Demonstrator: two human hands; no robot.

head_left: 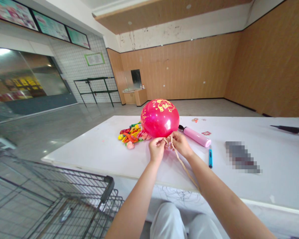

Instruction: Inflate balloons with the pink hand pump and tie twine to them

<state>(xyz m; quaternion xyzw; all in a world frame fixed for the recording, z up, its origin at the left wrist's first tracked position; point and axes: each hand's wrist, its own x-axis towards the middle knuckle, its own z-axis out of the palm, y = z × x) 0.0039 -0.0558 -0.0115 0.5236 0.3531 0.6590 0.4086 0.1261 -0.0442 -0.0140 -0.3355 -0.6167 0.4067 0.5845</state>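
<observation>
A blown-up red balloon [159,118] with yellow printed figures rests above the table, its lower end towards me. At that end both of my hands meet around a tan cord [183,164]. My left hand [156,148] pinches the cord close under the balloon. Just beside it, my right hand [179,143] is also closed on the cord, whose long tail hangs down past my right forearm to the table's front edge. The balloon's neck is hidden behind my fingers. Left of the balloon lies a pile of flat, coloured balloons [131,135].
On the white table [94,146] lie a pink hand pump [196,136], a blue utility knife [210,157], a blurred-out dark object [241,157] and small stickers [206,133]. A black tool [289,128] is at the far right. A wire shopping cart [89,192] stands at the front left.
</observation>
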